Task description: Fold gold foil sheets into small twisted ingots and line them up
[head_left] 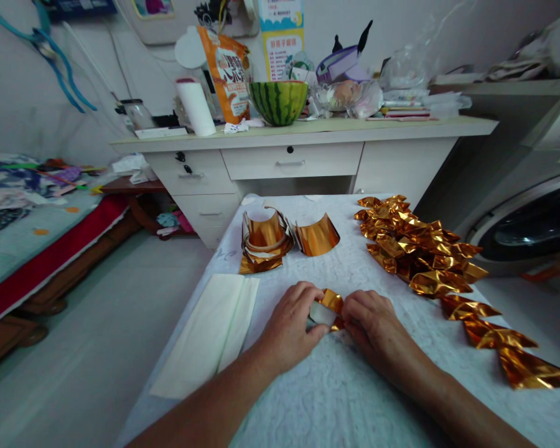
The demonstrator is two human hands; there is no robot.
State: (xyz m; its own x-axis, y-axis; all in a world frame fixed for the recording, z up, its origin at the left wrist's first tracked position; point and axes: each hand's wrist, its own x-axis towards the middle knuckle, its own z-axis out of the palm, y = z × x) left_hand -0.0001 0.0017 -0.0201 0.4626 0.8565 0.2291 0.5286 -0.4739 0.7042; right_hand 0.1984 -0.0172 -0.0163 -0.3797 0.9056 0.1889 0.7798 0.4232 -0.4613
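Note:
A small piece of gold foil [331, 301] with a pale inner side lies between my two hands on the cloth-covered table. My left hand [295, 328] holds its left edge between thumb and fingers. At the foil's right end, my right hand [373, 323] is closed on it, its fingertips partly hidden. Beyond my hands stand curled gold sheets [265, 239] in a loose roll, with one curved gold sheet [318, 236] beside them. Several twisted gold foil pieces [420, 249] are heaped along the table's right side.
White paper sheets [210, 333] lie at the table's left. Behind the table is a white desk [292, 160] bearing half a watermelon [279, 101], an orange pouch [228, 74] and a white roll [196, 107]. A washing machine [536, 205] stands at right, a bed [42, 230] at left.

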